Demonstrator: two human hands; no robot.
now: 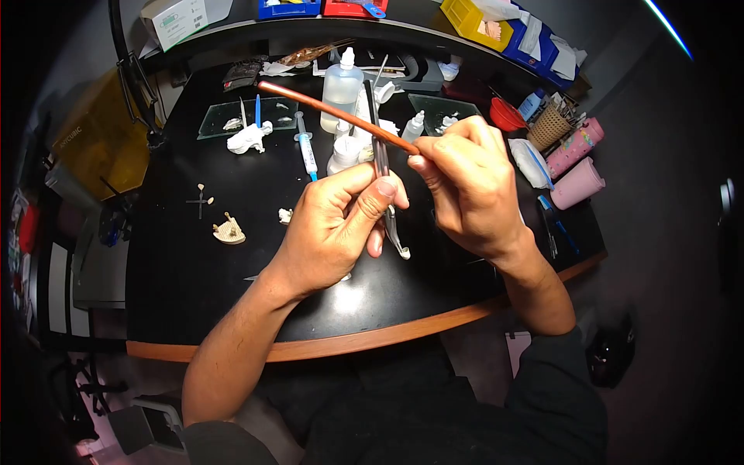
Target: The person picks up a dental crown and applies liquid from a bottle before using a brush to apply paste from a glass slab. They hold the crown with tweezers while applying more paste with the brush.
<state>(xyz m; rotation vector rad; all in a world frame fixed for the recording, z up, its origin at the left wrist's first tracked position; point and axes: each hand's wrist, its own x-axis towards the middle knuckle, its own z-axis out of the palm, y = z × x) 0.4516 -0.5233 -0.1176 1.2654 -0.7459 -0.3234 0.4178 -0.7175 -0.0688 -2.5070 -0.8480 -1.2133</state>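
Near the middle of the head view, my left hand (333, 221) is closed round a slim dark metal tool (393, 226) with a small white piece (404, 253) at its lower end. My right hand (473, 182) pinches one end of a reddish-brown stick (333, 113), which slants up to the left and crosses the dark tool's upper part. Whether the two touch is unclear. Behind the hands stand a clear bottle (341, 89) with a white cap and a white jar (343, 155). A syringe (305, 147) with a blue tip lies left of them.
A beige toothed model (229, 230) and small pieces lie on the black desk (186, 294) at left. Two glass plates (213, 120) (446, 105) are at the back. Pink cups (577, 184), a wicker holder (549, 128) and a red bowl (507, 115) stand at right.
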